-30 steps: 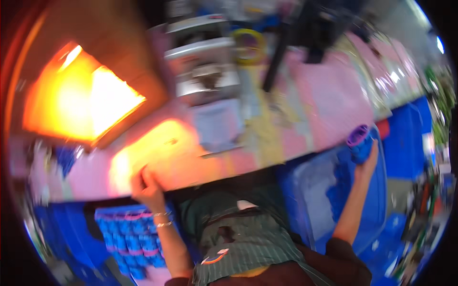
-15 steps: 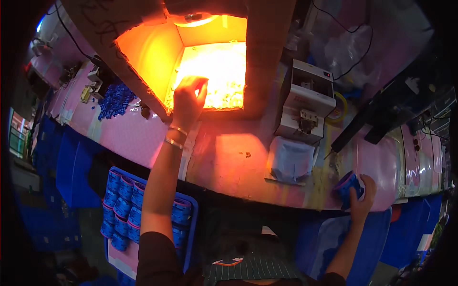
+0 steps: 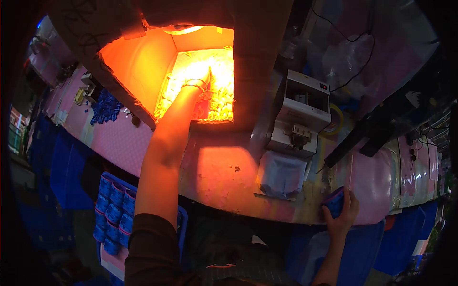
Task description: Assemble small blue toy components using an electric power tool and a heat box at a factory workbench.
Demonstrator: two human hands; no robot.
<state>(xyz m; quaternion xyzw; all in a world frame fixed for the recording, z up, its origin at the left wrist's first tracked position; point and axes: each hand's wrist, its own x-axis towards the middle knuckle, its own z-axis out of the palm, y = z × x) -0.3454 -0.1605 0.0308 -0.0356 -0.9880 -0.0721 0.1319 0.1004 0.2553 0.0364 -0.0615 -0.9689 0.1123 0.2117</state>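
Observation:
My left hand (image 3: 202, 76) reaches deep into a brightly lit cardboard box (image 3: 257, 71). Glare washes out its fingers, so whether they hold anything cannot be made out. Around that hand, small loose pieces (image 3: 220, 97) cover the box floor, glowing yellow in the light. At the right front edge of the table, my right hand (image 3: 341, 215) is wrapped round a blue cylindrical roll (image 3: 334, 203) with a pinkish rim. The roll rests at or just above the tabletop; which one I cannot tell.
A blue crate (image 3: 182, 231) with several stacked blue rolls (image 3: 113, 209) stands below the table at left. Right of the box sits a white machine (image 3: 300, 112), with a plastic-lined tray (image 3: 282, 174) before it. A black arm-like fixture (image 3: 367, 133) juts in from the right. Small blue pieces (image 3: 106, 107) lie at left.
My left hand has pushed farther into the lit box, its forearm now crossing the opening. My right hand still holds the blue roll, its fingers now closer around it. The whole view has shifted slightly.

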